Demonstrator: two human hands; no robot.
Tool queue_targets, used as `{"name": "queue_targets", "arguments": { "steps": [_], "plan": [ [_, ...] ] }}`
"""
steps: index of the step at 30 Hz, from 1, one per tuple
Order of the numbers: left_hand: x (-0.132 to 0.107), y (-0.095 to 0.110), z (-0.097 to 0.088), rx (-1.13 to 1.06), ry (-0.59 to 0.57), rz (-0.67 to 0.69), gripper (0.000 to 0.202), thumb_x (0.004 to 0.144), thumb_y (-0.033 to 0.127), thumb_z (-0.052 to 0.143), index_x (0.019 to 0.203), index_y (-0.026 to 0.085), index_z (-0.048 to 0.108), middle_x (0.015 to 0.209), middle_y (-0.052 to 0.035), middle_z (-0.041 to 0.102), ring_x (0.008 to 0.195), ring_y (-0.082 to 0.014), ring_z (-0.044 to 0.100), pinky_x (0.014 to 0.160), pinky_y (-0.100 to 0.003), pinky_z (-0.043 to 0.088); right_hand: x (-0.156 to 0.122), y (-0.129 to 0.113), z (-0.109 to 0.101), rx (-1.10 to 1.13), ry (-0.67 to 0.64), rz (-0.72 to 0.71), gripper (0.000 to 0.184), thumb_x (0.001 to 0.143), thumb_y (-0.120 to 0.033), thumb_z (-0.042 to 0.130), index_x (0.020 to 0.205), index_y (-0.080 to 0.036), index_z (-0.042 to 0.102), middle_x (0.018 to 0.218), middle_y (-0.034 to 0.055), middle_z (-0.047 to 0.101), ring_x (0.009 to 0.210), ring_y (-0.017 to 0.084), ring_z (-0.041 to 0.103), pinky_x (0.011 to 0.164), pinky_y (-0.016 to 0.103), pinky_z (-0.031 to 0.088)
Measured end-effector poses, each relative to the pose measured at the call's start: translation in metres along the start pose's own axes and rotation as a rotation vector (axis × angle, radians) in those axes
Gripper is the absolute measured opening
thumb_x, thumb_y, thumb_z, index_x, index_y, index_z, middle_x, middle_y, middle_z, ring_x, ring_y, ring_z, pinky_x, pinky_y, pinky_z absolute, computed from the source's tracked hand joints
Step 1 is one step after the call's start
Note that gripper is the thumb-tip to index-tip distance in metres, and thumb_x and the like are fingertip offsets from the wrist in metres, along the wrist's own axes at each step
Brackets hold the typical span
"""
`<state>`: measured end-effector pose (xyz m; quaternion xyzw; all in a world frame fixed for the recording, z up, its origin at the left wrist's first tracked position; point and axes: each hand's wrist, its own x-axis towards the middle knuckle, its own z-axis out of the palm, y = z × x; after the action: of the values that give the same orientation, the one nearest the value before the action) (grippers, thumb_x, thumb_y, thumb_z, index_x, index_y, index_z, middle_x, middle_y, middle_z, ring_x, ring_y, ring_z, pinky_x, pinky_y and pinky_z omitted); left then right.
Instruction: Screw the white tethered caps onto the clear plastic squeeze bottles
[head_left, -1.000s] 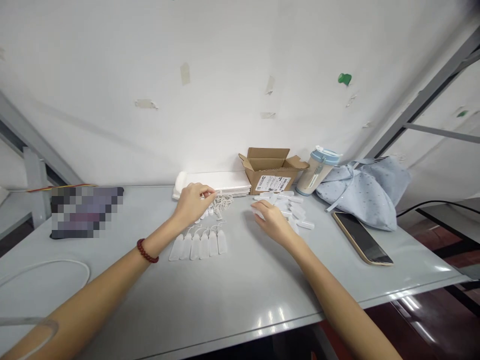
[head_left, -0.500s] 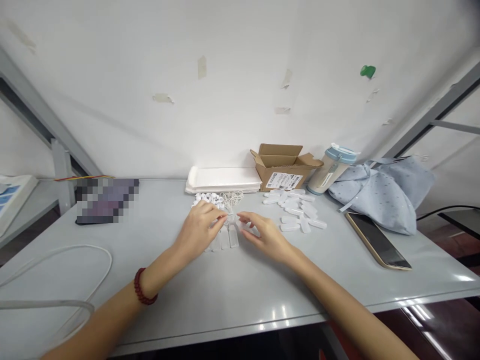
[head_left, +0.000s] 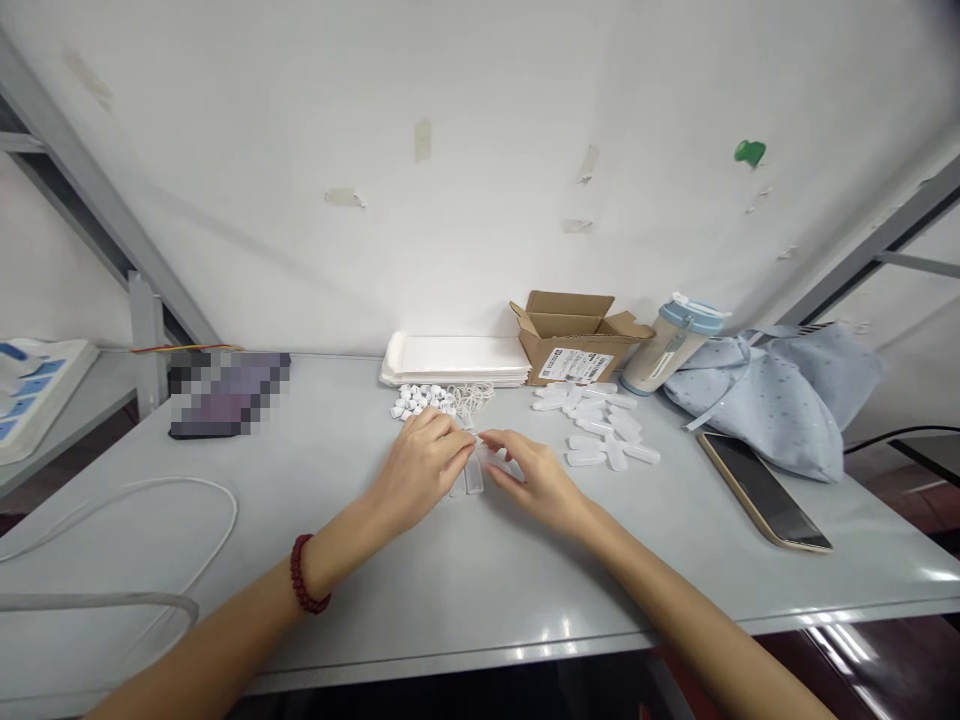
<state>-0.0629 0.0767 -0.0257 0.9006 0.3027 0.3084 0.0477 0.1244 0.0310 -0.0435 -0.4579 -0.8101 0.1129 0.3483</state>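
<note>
- Far left of the cardboard box, a white power strip sat on a side shelf, and a pale hose looped across the grey table.
- A blurred dark object lay on the table, well left of the box.
- Your left hand, a red bead bracelet on its wrist, sat in front of and left of the box; its fingertips were drawn together at a small clear piece, though you could not tell exactly what they gripped.
- Small white caps and a tangle of white string lay just behind that hand, in front of a stack of white trays touching the box's left side.
- The clear plastic tags lay between your hands, in front of the box.
- Your right hand met the left, thumb and forefinger pinching a clear tag, other fingers loosely curled.
- Loose clear tag pieces were scattered just in front of the box.
- Right of the box stood a blue-lidded cup, then a pale blue cloth bag, with a phone lying in front of the bag.
</note>
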Motion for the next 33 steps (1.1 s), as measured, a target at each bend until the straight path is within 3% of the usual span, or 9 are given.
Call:
{"name": "queue_targets", "arguments": {
  "steps": [7, 13, 18, 25, 30, 33],
  "plan": [
    [-0.001, 0.005, 0.000, -0.046, 0.024, -0.007, 0.018, 0.089, 0.017, 0.047, 0.087, 0.018, 0.065, 0.076, -0.0047, 0.062, 0.079, -0.0195, 0.050, 0.071, -0.034, 0.042, 0.000, -0.003, -0.003, 0.026, 0.064, -0.057, 0.022, 0.090, -0.023, 0.049, 0.112, -0.021, 0.053, 0.094, 0.0075, 0.064, 0.085, 0.018, 0.062, 0.073, 0.032, 0.052],
    [-0.001, 0.010, 0.001, -0.271, 0.016, -0.121, 0.017, 0.087, 0.024, 0.050, 0.093, 0.019, 0.065, 0.078, -0.0039, 0.064, 0.082, -0.0198, 0.052, 0.074, -0.034, 0.044, 0.002, -0.006, -0.005, 0.070, 0.126, -0.077, 0.020, 0.090, -0.022, 0.050, 0.110, -0.021, 0.055, 0.094, 0.0074, 0.065, 0.085, 0.018, 0.061, 0.073, 0.031, 0.052],
    [0.001, 0.014, -0.001, -0.383, -0.043, -0.260, 0.013, 0.085, 0.026, 0.053, 0.088, 0.022, 0.065, 0.082, -0.0017, 0.066, 0.084, -0.0189, 0.055, 0.074, -0.032, 0.046, 0.002, -0.009, -0.005, 0.074, 0.180, -0.088, 0.018, 0.089, -0.023, 0.053, 0.106, -0.021, 0.058, 0.099, 0.0081, 0.065, 0.085, 0.017, 0.061, 0.069, 0.029, 0.052],
    [0.003, 0.018, -0.007, -0.528, -0.089, -0.374, 0.013, 0.083, 0.029, 0.055, 0.082, 0.023, 0.067, 0.082, -0.0002, 0.066, 0.083, -0.0176, 0.057, 0.061, -0.025, 0.044, 0.002, -0.012, -0.005, 0.093, 0.182, -0.105, 0.016, 0.089, -0.025, 0.055, 0.103, -0.020, 0.058, 0.097, 0.0082, 0.064, 0.082, 0.016, 0.060, 0.064, 0.027, 0.051],
    [0.004, 0.022, -0.012, -0.549, -0.078, -0.437, 0.017, 0.084, 0.033, 0.053, 0.085, 0.022, 0.066, 0.085, -0.0010, 0.064, 0.084, -0.0177, 0.057, 0.058, -0.023, 0.042, 0.003, -0.015, -0.008, 0.138, 0.155, -0.066, 0.019, 0.087, -0.025, 0.056, 0.105, -0.019, 0.058, 0.092, 0.0077, 0.064, 0.080, 0.017, 0.058, 0.066, 0.029, 0.049],
    [0.004, 0.022, -0.014, -0.588, -0.070, -0.427, 0.018, 0.085, 0.035, 0.052, 0.088, 0.023, 0.064, 0.091, -0.0010, 0.064, 0.088, -0.0176, 0.056, 0.059, -0.023, 0.042, 0.003, -0.019, -0.013, 0.250, 0.108, 0.064, 0.019, 0.088, -0.026, 0.053, 0.103, -0.018, 0.061, 0.090, 0.0065, 0.065, 0.077, 0.016, 0.058, 0.067, 0.029, 0.048]
  ]
}}
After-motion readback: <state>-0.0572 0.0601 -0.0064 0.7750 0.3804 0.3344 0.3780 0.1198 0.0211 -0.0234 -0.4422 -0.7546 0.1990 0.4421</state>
